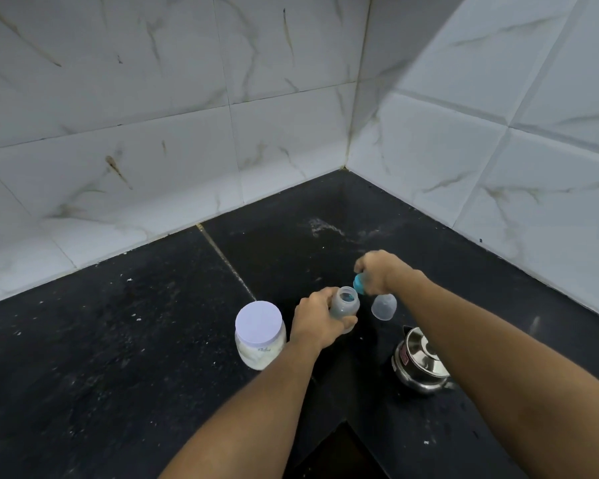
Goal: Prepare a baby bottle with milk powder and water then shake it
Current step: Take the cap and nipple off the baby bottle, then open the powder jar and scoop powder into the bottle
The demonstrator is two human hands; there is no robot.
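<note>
Head view looks down on a black stone counter [118, 340] set in a corner of white tiled walls [118, 115]. A steel kettle [421, 363] stands beside the right forearm with its lid on. The milk powder jar [260, 331], white lid on and pale powder inside, stands just left of the left hand [317, 324]. That hand's fingers and thumb wrap round the translucent baby bottle [344, 305], whose mouth is open. The right hand [377, 273] pinches a blue screw ring [359, 284] in curled fingers, just beyond the bottle's mouth. A clear dome cap [384, 306] sits just right of the bottle.
</note>
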